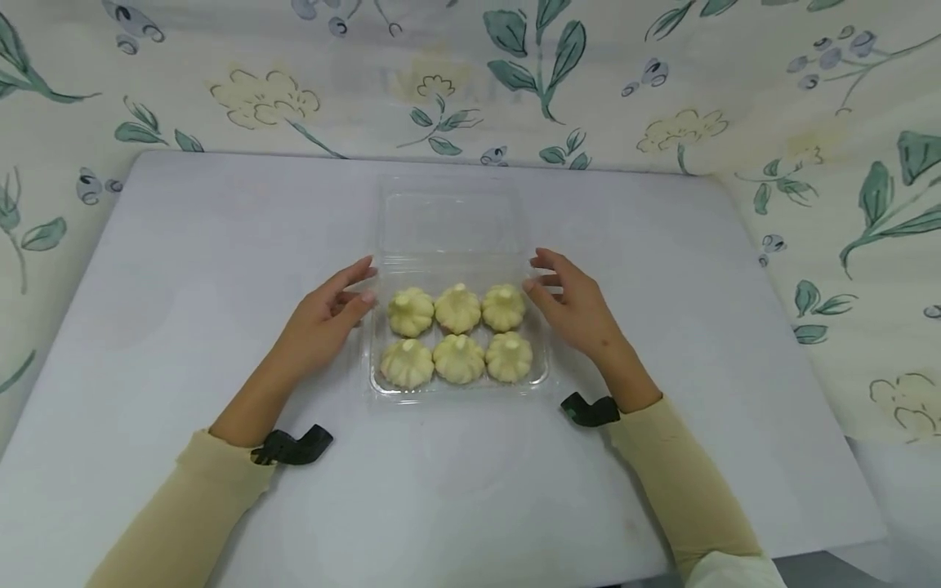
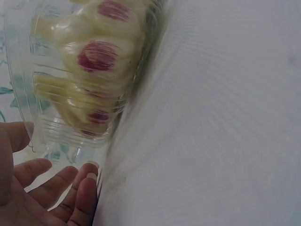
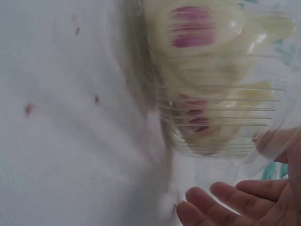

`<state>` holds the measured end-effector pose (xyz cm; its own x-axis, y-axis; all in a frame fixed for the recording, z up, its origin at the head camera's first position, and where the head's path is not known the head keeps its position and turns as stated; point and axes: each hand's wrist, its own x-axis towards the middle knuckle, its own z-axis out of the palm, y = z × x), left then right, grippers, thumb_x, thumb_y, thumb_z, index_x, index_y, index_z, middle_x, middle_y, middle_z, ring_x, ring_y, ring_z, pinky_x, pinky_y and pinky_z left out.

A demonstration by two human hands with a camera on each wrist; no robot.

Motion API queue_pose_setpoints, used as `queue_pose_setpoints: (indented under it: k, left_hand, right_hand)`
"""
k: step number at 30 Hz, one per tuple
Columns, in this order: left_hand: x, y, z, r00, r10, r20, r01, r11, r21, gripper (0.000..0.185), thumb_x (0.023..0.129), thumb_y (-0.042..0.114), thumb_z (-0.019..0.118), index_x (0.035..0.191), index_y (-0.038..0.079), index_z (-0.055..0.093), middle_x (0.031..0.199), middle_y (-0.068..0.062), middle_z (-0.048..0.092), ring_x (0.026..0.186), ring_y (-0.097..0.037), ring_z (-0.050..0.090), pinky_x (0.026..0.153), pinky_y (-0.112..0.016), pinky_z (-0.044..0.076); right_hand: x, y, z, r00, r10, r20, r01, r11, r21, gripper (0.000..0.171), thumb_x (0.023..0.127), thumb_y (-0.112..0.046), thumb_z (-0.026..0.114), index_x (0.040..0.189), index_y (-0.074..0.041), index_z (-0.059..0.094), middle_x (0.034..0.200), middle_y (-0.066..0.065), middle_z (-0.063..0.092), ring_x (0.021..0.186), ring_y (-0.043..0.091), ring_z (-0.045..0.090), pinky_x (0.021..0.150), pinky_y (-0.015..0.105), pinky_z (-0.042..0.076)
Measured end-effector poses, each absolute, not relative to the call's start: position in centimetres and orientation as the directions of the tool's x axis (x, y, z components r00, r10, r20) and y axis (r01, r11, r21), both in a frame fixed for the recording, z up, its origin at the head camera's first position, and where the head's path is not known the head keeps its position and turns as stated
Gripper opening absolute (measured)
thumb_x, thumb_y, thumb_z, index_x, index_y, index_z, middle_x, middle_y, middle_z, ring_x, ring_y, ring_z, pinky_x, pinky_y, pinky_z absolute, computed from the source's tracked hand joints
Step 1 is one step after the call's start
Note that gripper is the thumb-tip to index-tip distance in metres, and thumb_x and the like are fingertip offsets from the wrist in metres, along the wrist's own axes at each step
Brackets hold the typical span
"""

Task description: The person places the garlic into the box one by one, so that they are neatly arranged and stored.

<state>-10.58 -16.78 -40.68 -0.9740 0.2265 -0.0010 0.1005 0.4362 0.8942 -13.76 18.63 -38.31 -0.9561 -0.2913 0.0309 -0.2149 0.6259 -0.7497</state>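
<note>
A clear plastic clamshell box (image 1: 540, 377) sits on the white table with its lid (image 1: 450, 220) folded back, away from the person. Inside, pale yellow garlic bulbs (image 1: 459, 359) stand stem up in two rows of three. Through the box wall in the left wrist view, a bulb (image 2: 96, 56) shows purplish-red patches low on its side. The left hand (image 1: 318, 325) is at the box's left side, thumb at the rim, fingers loosely extended. Mirroring it, the right hand (image 1: 579, 309) has its thumb at the right rim and its other fingers relaxed beside the box.
The white table (image 1: 456, 498) spreads out around the box. Cloth printed with leaves and flowers (image 1: 265, 98) hangs behind and lies at both sides. Each wrist wears a black camera mount (image 1: 294, 447); the right mount (image 1: 590, 410) is close to the box's near right corner.
</note>
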Motion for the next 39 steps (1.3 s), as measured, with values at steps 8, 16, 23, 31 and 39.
queue_pose_setpoints:
  k: [8, 16, 23, 31, 39]
  left_hand:
    - [-10.8, -16.6, -41.1, -0.974, 0.227, 0.012, 0.11, 0.424, 0.899, 0.051, 0.101, 0.027, 0.052, 0.149, 0.019, 0.035, 0.147, 0.002, 0.044, 0.102, -0.022, 0.059, 0.073, -0.022, 0.045]
    - [-10.6, -16.4, -40.7, -0.973, 0.23, 0.035, 0.128, 0.408, 0.904, 0.057, 0.101, 0.029, 0.052, 0.152, 0.026, 0.027, 0.15, 0.006, 0.04, 0.108, -0.017, 0.058, 0.077, -0.018, 0.046]
    - [-9.5, -15.4, -37.6, -0.971, 0.24, 0.023, 0.123, 0.412, 0.903, 0.057, 0.102, 0.021, 0.049, 0.153, 0.015, 0.025, 0.155, 0.0, 0.031, 0.125, -0.025, 0.05, 0.086, -0.017, 0.041]
    - [-9.5, -15.6, -38.0, -0.969, 0.244, 0.033, 0.131, 0.396, 0.909, 0.057, 0.102, 0.025, 0.051, 0.152, 0.026, 0.026, 0.149, -0.006, 0.041, 0.128, -0.024, 0.047, 0.088, -0.015, 0.04]
    - [-9.4, -15.4, -37.4, -0.961, 0.26, 0.092, 0.188, 0.375, 0.908, 0.052, 0.1, 0.011, 0.053, 0.149, 0.009, 0.034, 0.158, 0.001, 0.023, 0.131, -0.026, 0.044, 0.092, -0.012, 0.039]
  right_hand:
    - [-13.8, 18.6, -38.7, -0.957, -0.289, 0.018, -0.2, 0.615, -0.763, 0.053, 0.101, -0.031, 0.05, 0.146, -0.008, 0.037, 0.137, 0.005, 0.052, 0.119, 0.024, 0.056, 0.095, 0.041, 0.047]
    - [-13.9, 18.6, -38.7, -0.961, -0.278, -0.003, -0.174, 0.61, -0.773, 0.055, 0.101, -0.034, 0.049, 0.148, -0.008, 0.035, 0.14, 0.006, 0.05, 0.121, 0.025, 0.054, 0.096, 0.043, 0.045]
    - [-14.0, 18.5, -38.3, -0.952, -0.303, -0.042, -0.135, 0.539, -0.832, 0.056, 0.102, -0.028, 0.049, 0.149, -0.003, 0.03, 0.145, 0.011, 0.045, 0.127, 0.028, 0.049, 0.099, 0.044, 0.043]
    - [-14.1, 18.3, -38.6, -0.945, -0.324, -0.051, -0.108, 0.453, -0.885, 0.055, 0.103, -0.019, 0.048, 0.15, 0.0, 0.026, 0.149, 0.014, 0.038, 0.131, 0.028, 0.044, 0.099, 0.04, 0.044]
    - [-13.0, 17.3, -35.9, -0.939, -0.34, -0.049, -0.103, 0.414, -0.904, 0.053, 0.101, -0.005, 0.046, 0.148, 0.006, 0.022, 0.149, 0.023, 0.034, 0.132, 0.037, 0.041, 0.099, 0.041, 0.043]
